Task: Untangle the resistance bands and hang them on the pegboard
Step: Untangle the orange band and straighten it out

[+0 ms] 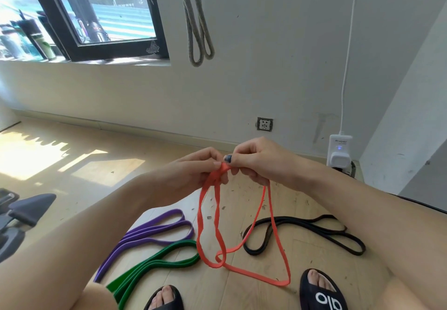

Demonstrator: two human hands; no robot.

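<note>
Up at chest height, the left hand (pixel 193 169) and the right hand (pixel 258 162) meet fingertip to fingertip, both pinching the top of a flat orange rubber resistance band (pixel 219 215). The right hand also has its lower fingers curled round a second strand of the same band. From the pinch the orange band hangs nearly straight down, its long axis vertical, and its lower loops cross over one another and lie on the pale wooden plank floor (pixel 72 188) between two black slide sandals (pixel 321 292).

To the left of it, a purple rubber band (pixel 154 230) and a green rubber band (pixel 154 263) lie folded on the floor, side by side, their looped ends pointing toward the orange one. To the right, a thin black rubber band (pixel 302 227) sprawls lengthwise across the boards.

Farther off, a grey braided loop (pixel 198 26) hangs down the white wall (pixel 278 43). A dark-framed window (pixel 96 19) sits at the upper left, casting sun patches on the floor, and a white plug adapter (pixel 339 152) with a cord stands low on the right.
</note>
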